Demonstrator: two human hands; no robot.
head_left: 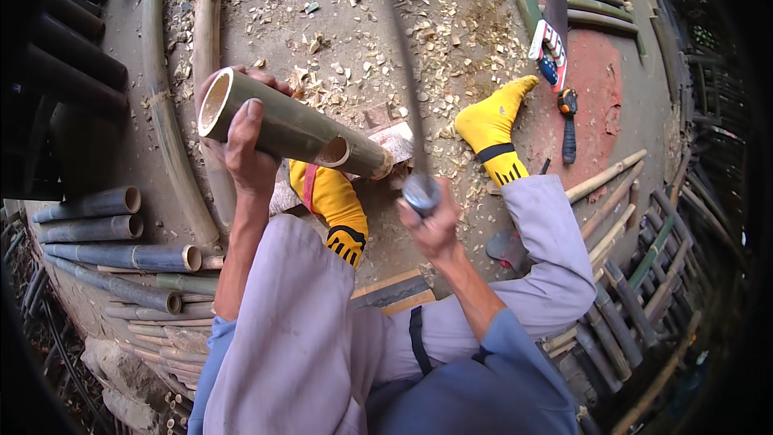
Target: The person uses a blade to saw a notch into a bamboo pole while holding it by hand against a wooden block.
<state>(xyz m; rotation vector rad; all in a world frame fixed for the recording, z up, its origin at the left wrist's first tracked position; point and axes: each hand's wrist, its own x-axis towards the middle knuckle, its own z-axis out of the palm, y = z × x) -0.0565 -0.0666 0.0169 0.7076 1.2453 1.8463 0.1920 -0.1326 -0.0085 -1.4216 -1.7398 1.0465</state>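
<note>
My left hand (245,141) is closed around the upper end of a thick green bamboo tube (278,121), thumb on its side. The tube is tilted, its open hollow end up at the left. A notch is cut into its side near the lower end, which rests by a pale wooden block (394,141) beside my foot in a yellow sock. My right hand (435,221) grips the handle of a long-bladed machete (412,89) just right of the tube's lower end. Its blade points away from me and is blurred; I cannot tell whether it touches the bamboo.
Wood chips (338,24) litter the ground ahead. A handsaw (551,40) and a tape measure (568,117) lie at the right, near a red patch (600,80). Long bamboo poles (165,113) lie on the left; cut bamboo pieces (121,256) are stacked nearer me.
</note>
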